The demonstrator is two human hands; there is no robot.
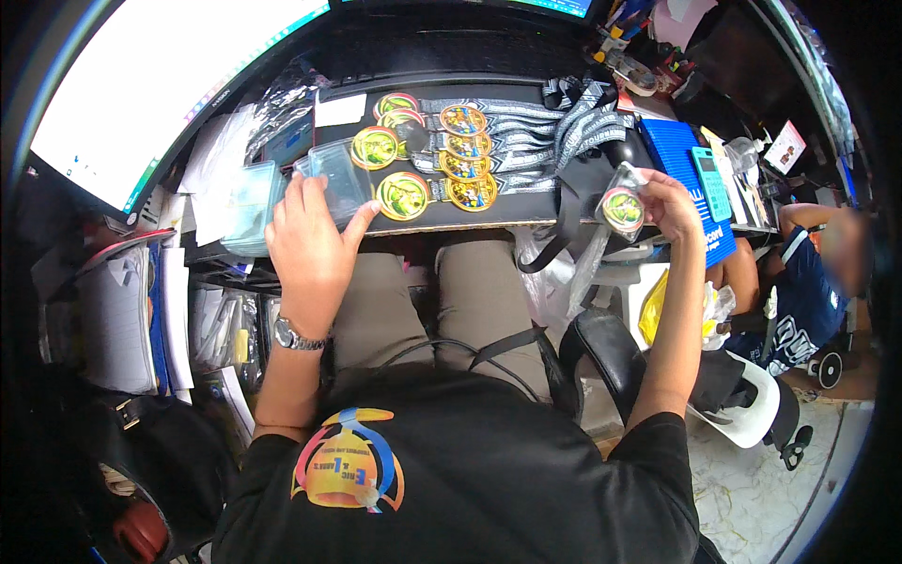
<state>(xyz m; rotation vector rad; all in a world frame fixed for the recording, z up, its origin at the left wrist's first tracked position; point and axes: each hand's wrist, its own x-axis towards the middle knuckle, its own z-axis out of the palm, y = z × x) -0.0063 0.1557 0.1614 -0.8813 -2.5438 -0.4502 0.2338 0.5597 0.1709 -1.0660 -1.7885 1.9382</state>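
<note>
My left hand (315, 230) rests against a clear plastic case (341, 174) at the table's front edge, its fingers stretched and its thumb apart. Beside it lies a stack of clear plastic cases (251, 209). On the right, the fingers of my right hand (670, 207) pinch the top of a small clear bag with a round medal (622, 209) inside, green in the middle with a red and gold rim. Between the hands, several gold medals (405, 195) lie in overlapping rows, with grey and white patterned ribbons (526, 141) running off to the right.
A black board (451, 221) lies under the medals. To the right are a blue box (684, 160) and a teal calculator (711, 183). A bright monitor (160, 85) stands at the far left. Another person (799, 291) sits at the right, near a white chair (747, 409).
</note>
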